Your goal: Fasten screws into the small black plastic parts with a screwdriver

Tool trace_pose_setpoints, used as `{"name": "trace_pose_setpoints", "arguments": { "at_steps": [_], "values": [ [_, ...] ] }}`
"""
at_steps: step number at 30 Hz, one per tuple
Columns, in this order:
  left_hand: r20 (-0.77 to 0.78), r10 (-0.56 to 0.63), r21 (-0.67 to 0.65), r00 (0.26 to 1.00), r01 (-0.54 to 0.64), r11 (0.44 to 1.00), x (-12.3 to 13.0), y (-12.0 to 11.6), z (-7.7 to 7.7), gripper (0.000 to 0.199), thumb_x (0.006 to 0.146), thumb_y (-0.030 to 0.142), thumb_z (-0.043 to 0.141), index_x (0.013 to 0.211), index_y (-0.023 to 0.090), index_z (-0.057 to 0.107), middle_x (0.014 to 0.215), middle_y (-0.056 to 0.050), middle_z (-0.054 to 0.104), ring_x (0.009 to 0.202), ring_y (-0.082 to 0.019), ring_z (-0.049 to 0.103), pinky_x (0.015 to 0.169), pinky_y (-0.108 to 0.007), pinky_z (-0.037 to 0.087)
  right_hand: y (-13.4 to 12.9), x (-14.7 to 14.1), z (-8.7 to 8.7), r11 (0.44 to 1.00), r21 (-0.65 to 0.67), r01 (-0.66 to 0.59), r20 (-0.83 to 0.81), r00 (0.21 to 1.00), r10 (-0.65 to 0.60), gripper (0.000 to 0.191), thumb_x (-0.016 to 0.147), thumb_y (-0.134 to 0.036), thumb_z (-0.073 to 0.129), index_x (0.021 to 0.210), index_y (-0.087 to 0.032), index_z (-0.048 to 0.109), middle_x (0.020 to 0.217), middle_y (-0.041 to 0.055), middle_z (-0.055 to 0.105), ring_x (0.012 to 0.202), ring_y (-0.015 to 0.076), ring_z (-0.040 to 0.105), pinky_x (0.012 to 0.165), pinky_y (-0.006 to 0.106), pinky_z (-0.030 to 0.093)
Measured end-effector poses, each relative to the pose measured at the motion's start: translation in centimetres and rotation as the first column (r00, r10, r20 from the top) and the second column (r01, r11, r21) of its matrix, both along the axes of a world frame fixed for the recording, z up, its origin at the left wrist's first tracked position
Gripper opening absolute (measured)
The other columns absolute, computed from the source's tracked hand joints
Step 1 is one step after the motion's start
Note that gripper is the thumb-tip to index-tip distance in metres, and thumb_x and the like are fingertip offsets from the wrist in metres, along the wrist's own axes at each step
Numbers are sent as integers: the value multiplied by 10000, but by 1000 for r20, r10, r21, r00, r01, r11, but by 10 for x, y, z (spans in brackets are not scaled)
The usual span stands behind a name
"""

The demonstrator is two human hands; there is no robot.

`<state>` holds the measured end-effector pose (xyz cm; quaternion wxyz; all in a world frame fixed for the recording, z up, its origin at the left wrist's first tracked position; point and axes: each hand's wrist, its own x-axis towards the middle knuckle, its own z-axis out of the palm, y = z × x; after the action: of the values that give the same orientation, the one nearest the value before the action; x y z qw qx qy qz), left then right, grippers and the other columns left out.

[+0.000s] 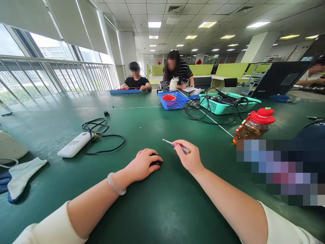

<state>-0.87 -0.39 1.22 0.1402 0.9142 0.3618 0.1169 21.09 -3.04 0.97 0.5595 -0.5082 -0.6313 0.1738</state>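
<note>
My left hand [146, 164] is wrapped over a small, rounded black object that looks like a computer mouse [155, 163] on the green table [162, 206]. Most of it is hidden under my palm and fingers. My right hand [189, 156] is closed around the see-through handle of a small screwdriver [183, 148]. Its thin metal shaft points left and away from me, with the tip a little above and beyond the mouse.
A white power strip [76, 145] with a black cord lies at left, near a glove [25, 179]. Ahead are a blue basket [174, 101] and a teal basket [220, 107] of cables. A red-lidded jar [254, 127] stands right. Two people work across the table.
</note>
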Motion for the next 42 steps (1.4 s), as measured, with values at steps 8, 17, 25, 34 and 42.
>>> {"name": "trace_pose_setpoints", "arguments": {
  "at_steps": [8,17,25,34,42],
  "values": [
    [-86,284,7,955,-284,959,-143,-40,2,288,889,456,533,1127,407,687,1311,-5,601,1206,-266,561,1060,-424,454,2,-2,-2,1000,-19,-22,-40,999,21,236,861,-353,524,817,-208,705,739,36,699,632,166,624,577,273,488],
    [97,574,140,813,-582,801,-265,-49,-4,227,838,606,488,1035,652,591,1272,295,570,1137,-268,571,1043,-568,427,3,-2,-3,999,-46,-19,-21,1000,18,244,858,-365,532,814,-204,709,734,35,690,614,159,596,557,267,459],
    [190,839,124,509,-860,494,-250,-57,14,423,822,587,448,1139,380,637,1156,73,661,1038,-242,592,941,-410,486,3,-3,-5,997,-76,-5,-49,999,1,247,843,-368,537,808,-190,706,711,38,669,572,141,550,518,252,423],
    [76,902,102,424,-904,416,-242,-61,23,553,892,523,325,1295,249,586,919,-31,688,592,-156,544,563,-247,421,5,-2,-8,998,-66,-1,-35,999,-1,261,840,-386,542,802,-198,718,696,39,678,564,146,564,513,253,433],
    [111,884,143,453,-888,437,-250,-60,14,532,917,469,308,1342,244,535,793,-13,673,704,-198,589,620,-253,432,5,-2,-7,998,-70,-10,-8,1000,9,262,846,-375,536,813,-191,719,710,43,685,580,149,576,514,251,429]
  ]
}}
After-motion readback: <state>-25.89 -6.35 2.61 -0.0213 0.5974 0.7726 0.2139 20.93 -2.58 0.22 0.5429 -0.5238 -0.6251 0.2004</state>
